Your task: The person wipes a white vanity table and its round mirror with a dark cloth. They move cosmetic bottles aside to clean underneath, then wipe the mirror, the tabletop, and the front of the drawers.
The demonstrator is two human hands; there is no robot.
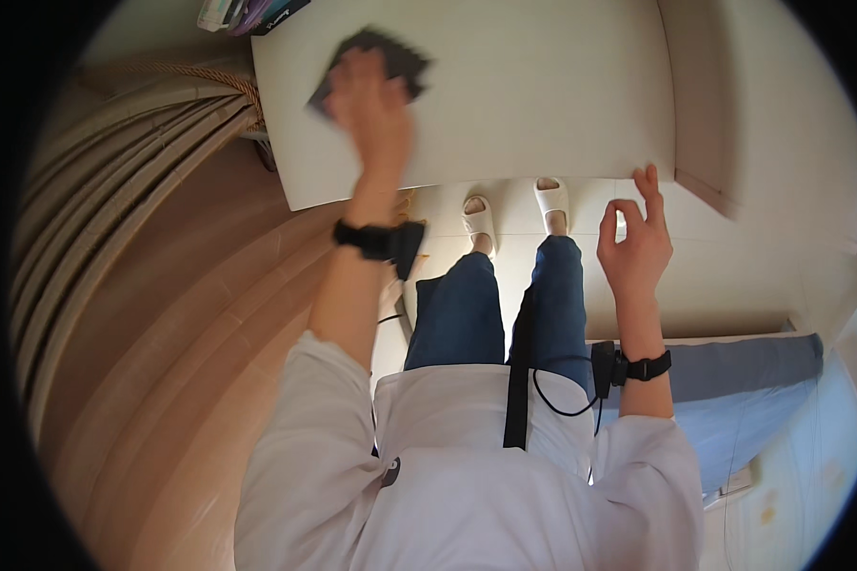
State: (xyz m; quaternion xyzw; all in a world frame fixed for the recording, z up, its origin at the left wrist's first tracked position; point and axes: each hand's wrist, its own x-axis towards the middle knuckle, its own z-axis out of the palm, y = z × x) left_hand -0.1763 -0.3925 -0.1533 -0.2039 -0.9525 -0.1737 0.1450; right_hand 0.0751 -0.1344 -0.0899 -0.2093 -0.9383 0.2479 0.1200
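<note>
My left hand lies over a dark grey cloth on the white tabletop. Both the hand and the cloth are blurred, and part of the cloth is hidden beneath the palm and fingers. At the table's front right corner is my right hand, holding nothing. Its thumb and index finger curve into a ring, while its other fingers stretch towards the table edge. I cannot tell whether those fingertips touch the edge.
Tan curtains, gathered by a rope tieback, hang at the left. Several small items occupy the table's far left corner. A white panel borders the table's right side. Blue-grey bedding lies to the right behind my right arm.
</note>
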